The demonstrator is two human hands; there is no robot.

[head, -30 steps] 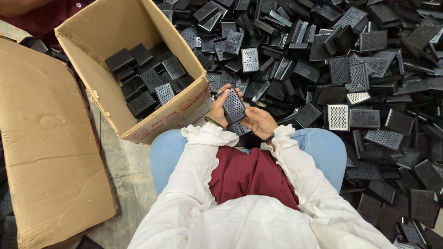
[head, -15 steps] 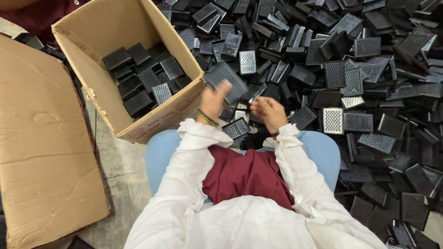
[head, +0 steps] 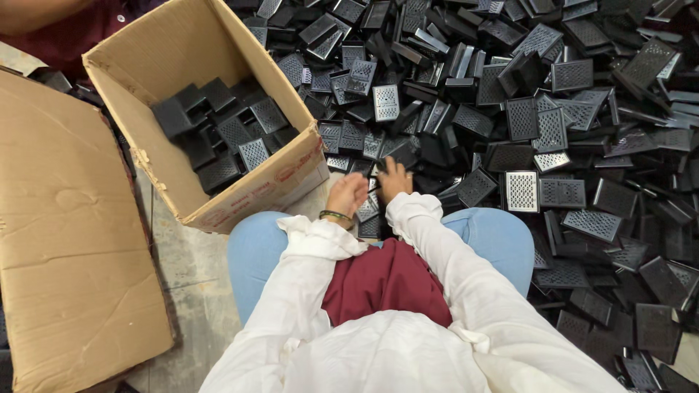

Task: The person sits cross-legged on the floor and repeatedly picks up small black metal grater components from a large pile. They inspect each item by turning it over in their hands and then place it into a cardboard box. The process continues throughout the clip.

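Down between our knees, at the near edge of the heap of black grille plates [head: 510, 109], we are working both hands close together. Our left hand [head: 346, 195] is curling loosely, fingers bent in; we cannot tell whether it is gripping a plate or only resting on one. Our right hand [head: 394, 178] is spreading open, fingertips pressing on the plates just past the left hand. The plates we are touching are lying at the pile's near fringe, right against our jeans.

Risk, as we judge it: plates are lying loose and overlapping at all angles, so tugging one could be dragging neighbours down onto our lap. Thin edges could be nicking fingers. The cardboard box [head: 287, 171] is standing tilted with one flap sagging, so a careless toss could be missing it or tipping it.

Materials: plates are flat, rectangular, rigid, most matte black with a perforated mesh face; a few are showing pale, silvery mesh, like one plate [head: 521, 191] to our right. More plates are sitting inside the box. A flattened cardboard sheet [head: 65, 240], creased and dull brown, is lying on the left. Our sleeves are white, soft cloth; a green bangle [head: 335, 215] is circling the left wrist.
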